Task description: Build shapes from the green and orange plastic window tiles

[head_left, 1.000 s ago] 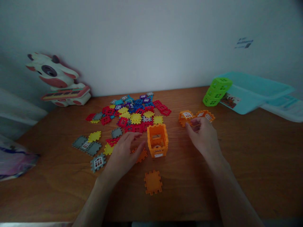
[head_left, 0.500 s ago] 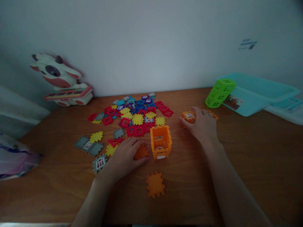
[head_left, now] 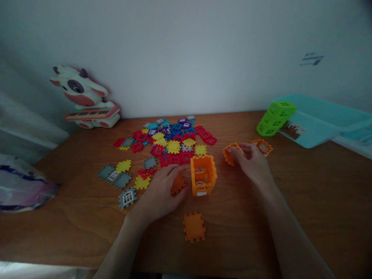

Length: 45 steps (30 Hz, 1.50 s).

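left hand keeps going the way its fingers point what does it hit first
Probably the orange box, just past the fingers of the left hand; the small orange piece sits within the hand's curve. Depth is unclear.

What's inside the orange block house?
Through the orange block house, I can see a small white arched window low down. The orange walls hide the rest of the bottom, so I can't tell what else is there.

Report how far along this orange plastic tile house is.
Done: an upright orange tile box with walls joined. In hand: the right hand grips an orange window tile; the left hand sits beside a small orange tile. Left: a flat orange square tile lying loose on the wooden table.
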### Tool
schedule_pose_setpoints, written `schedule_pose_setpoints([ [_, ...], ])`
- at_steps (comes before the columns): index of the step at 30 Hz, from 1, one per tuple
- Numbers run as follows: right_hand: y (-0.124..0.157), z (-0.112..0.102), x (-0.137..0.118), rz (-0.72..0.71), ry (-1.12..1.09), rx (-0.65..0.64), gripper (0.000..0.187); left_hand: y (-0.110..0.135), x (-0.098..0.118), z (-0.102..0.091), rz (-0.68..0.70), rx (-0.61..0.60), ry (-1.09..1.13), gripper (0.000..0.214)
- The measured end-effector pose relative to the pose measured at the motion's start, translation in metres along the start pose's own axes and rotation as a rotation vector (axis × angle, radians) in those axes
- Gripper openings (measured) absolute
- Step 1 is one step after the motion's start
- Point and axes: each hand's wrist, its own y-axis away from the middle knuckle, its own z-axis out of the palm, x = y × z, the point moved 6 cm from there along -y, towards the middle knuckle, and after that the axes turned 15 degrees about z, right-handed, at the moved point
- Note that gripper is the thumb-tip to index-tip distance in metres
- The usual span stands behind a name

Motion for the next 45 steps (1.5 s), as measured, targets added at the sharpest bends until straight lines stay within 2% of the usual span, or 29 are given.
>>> schedule_pose_setpoints([
  [3, 0.005, 0.007, 0.005, 0.108, -0.307, -0.188, 0.035, -0.001, 0.008, -0.005, -0.005, 0.049, 0.133, 0.064],
  [6, 0.014, 0.012, 0.006, 0.170, -0.353, -0.322, 0.035, -0.004, 0.015, -0.005, -0.008, 0.058, 0.281, 0.073],
  [11, 0.026, 0.014, 0.008, 0.227, -0.373, -0.391, 0.031, -0.011, 0.020, 0.003, -0.092, 0.130, 0.424, 0.073],
  [15, 0.031, 0.015, 0.007, 0.230, -0.395, -0.427, 0.028, -0.015, 0.025, 0.012, -0.108, 0.194, 0.457, 0.087],
  [18, 0.031, 0.013, 0.009, 0.163, -0.231, -0.398, 0.033, -0.018, 0.031, 0.014, -0.098, 0.195, 0.463, 0.086],
  [22, 0.034, 0.011, 0.010, -0.027, 0.095, -0.376, 0.039, -0.021, 0.036, 0.006, -0.048, 0.202, 0.482, 0.066],
  [25, 0.041, 0.010, 0.007, -0.158, 0.266, -0.405, 0.040, -0.020, 0.032, 0.000, -0.010, 0.190, 0.500, 0.060],
  [29, 0.047, 0.007, 0.001, -0.250, 0.308, -0.431, 0.040, -0.015, 0.015, -0.005, -0.048, 0.176, 0.528, 0.058],
  [34, 0.045, 0.008, 0.002, -0.279, 0.348, -0.455, 0.040, -0.012, 0.004, -0.007, -0.078, 0.190, 0.600, 0.047],
  [37, 0.046, 0.001, 0.003, -0.275, 0.272, -0.454, 0.042, -0.011, 0.008, -0.009, -0.038, 0.203, 0.617, 0.054],
  [41, 0.056, -0.008, 0.002, -0.336, 0.297, -0.456, 0.064, -0.012, 0.019, -0.008, -0.023, 0.217, 0.600, 0.071],
  [45, 0.068, -0.010, -0.008, -0.504, 0.404, -0.353, 0.043, -0.015, 0.027, -0.004, -0.068, 0.323, 0.505, 0.085],
])
